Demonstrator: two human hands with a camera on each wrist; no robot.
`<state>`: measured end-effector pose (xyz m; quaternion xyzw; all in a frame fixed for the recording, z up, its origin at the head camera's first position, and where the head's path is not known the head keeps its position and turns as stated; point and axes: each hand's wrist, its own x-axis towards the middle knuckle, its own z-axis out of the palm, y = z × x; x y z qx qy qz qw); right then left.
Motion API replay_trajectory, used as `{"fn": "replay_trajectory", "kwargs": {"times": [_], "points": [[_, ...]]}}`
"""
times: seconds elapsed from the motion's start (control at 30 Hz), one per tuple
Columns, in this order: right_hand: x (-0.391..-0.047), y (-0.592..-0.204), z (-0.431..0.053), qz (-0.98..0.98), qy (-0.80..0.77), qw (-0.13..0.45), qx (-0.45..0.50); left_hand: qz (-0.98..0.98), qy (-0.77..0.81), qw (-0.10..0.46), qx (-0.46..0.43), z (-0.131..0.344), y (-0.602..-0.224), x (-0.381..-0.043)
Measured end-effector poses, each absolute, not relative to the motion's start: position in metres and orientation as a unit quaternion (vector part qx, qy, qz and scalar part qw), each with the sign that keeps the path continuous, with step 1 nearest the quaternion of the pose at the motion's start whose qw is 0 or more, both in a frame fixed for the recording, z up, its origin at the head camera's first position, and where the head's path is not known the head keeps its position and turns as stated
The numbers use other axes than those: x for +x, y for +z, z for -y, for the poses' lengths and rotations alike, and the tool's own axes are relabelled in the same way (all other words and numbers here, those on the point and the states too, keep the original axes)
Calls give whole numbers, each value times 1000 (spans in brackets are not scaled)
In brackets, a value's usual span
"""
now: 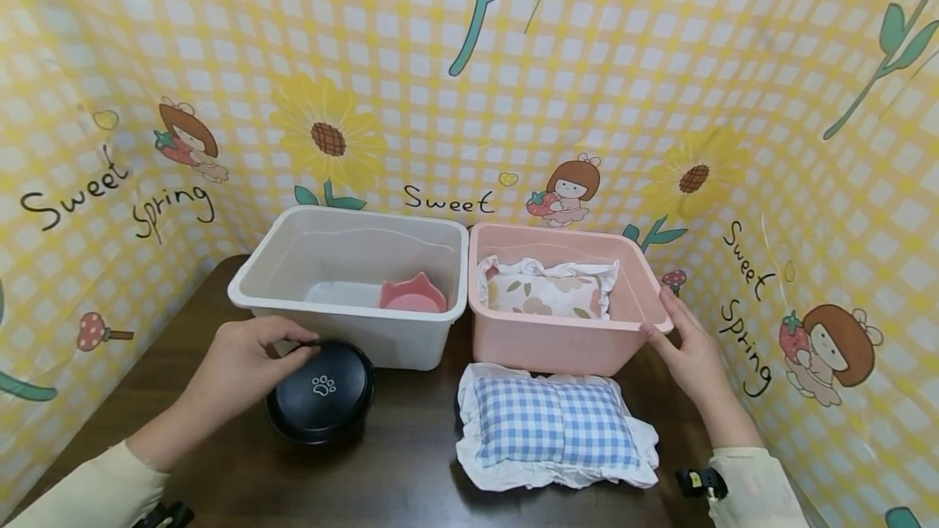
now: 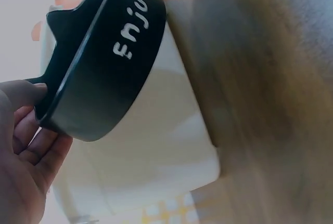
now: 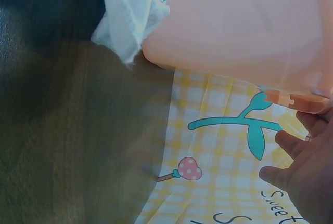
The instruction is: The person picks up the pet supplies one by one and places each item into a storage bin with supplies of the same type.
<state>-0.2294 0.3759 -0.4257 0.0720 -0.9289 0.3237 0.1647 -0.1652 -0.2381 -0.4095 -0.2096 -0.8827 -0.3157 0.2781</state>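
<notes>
My left hand [image 1: 238, 365] pinches a black pet bowl [image 1: 323, 398] at its rim, thumb on one side and fingers on the other. A paw print shows on the bowl, and the left wrist view shows an ear-like point on its rim and white "Enjoy" lettering on its side [image 2: 132, 24]. The bowl is tilted, close in front of the white bin [image 1: 345, 328]. At the right front corner of the pink bin [image 1: 557, 345], my right hand [image 1: 693, 349] rests on the rim with fairly straight fingers. In the right wrist view those fingers [image 3: 291, 143] lie along the bin's outside.
Inside the white bin sits a pink cat-eared bowl [image 1: 413, 293]. A floral pillow [image 1: 550, 292] with a ruffled edge lies in the pink bin. In front of that bin, a blue checked pillow [image 1: 557, 422] is on the dark table [image 1: 411, 471]. Yellow checked cloth [image 1: 455, 129] surrounds the table.
</notes>
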Motion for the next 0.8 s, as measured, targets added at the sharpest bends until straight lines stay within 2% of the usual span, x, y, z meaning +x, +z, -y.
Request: {"fn": "replay_trajectory", "kwargs": {"times": [0.23, 0.8], "points": [[-230, -425, -376, 930, 325, 157, 70, 881, -291, 291, -234, 238, -389, -161], [-226, -420, -375, 929, 328, 149, 78, 853, -225, 340, -325, 244, -335, -175]]}}
